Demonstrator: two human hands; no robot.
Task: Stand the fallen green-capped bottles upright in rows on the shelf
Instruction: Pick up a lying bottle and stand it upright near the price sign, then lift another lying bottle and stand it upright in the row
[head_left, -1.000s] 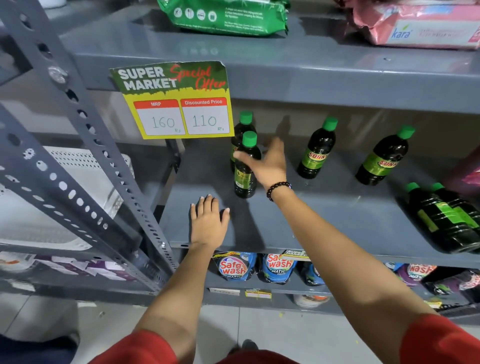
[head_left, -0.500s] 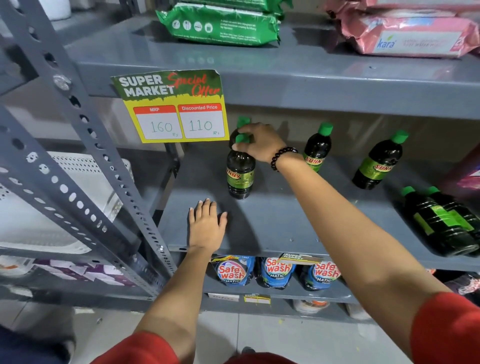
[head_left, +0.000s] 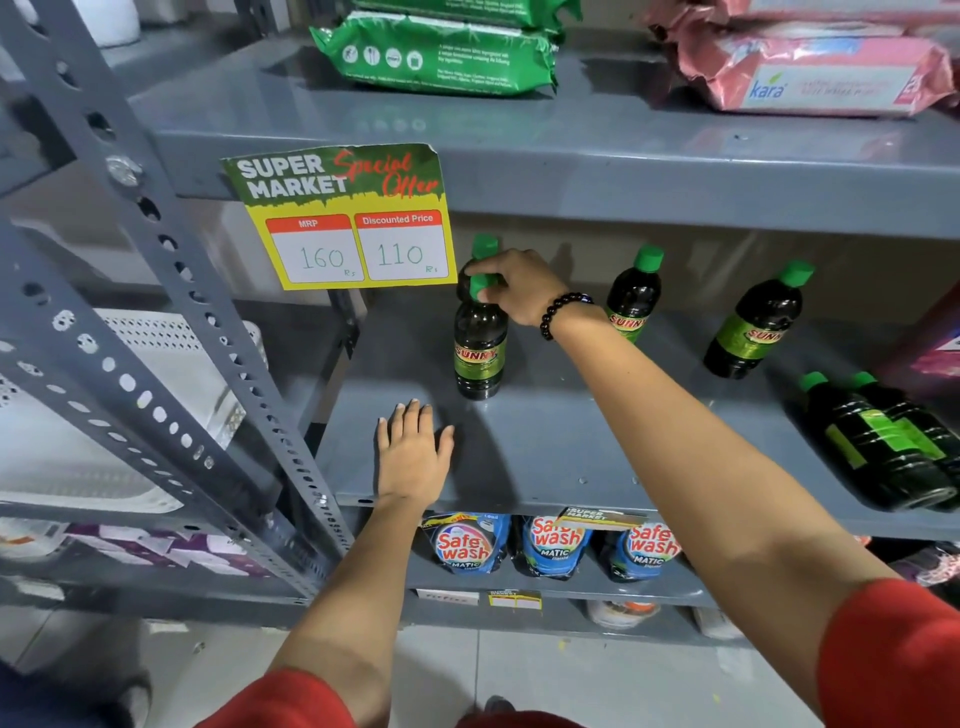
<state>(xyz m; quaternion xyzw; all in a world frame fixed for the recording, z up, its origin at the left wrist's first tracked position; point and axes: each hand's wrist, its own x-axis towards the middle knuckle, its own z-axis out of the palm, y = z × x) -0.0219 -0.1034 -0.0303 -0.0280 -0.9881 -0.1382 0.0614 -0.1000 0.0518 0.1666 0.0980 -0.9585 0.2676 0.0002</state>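
Green-capped bottles (head_left: 480, 343): 4 upright, 2 fallen (head_left: 883, 441) | right hand (head_left: 519, 286) gripping 1 cap | left hand (head_left: 413, 452) flat

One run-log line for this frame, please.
right hand: grips front bottle cap | left hand: flat on shelf | two bottles fallen

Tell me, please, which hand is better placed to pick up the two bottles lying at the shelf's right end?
Right, probably. The fallen bottles lie on the right hand's side, though it must first release the front bottle. The left hand rests flat at the far left.
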